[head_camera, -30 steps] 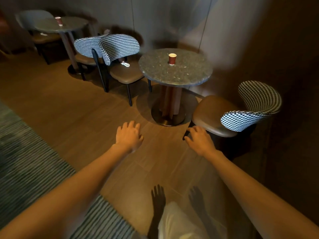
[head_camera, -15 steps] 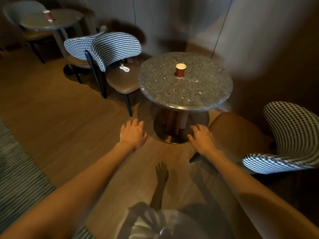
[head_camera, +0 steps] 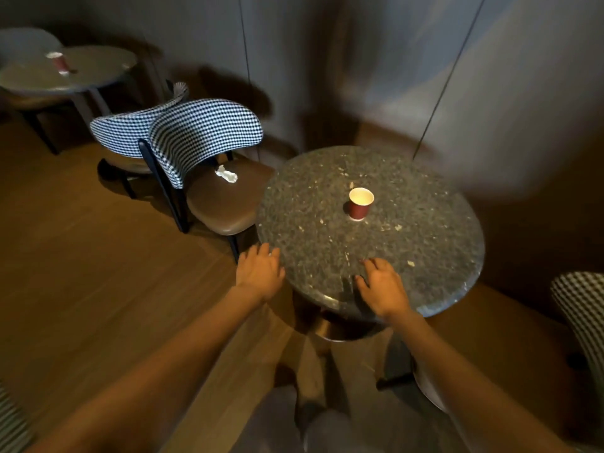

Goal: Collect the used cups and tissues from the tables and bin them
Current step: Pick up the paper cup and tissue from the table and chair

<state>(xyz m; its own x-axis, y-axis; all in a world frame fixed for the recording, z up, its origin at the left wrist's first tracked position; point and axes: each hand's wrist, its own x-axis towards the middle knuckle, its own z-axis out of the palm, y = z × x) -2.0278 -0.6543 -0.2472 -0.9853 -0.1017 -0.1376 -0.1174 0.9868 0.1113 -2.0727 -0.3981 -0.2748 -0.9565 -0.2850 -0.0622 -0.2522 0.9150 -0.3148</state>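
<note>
A café or lounge seating area is probably being shown. Small round stone tables are being flanked by houndstooth-backed chairs, with paper cups left standing on them.

Round table — top of dark speckled stone, polished, with a glossy sheen along the near edge. Its pedestal base looks like brushed metal. Cup: paper, matt red outside, pale inside. Tissue: white crumpled paper. Chair — seat of smooth brown leather-like covering with a soft shine, back of woven houndstooth cloth, legs dark and matt. Floor: wood-grain planks, low sheen. Far table top grey and smooth, reflecting light.
</note>
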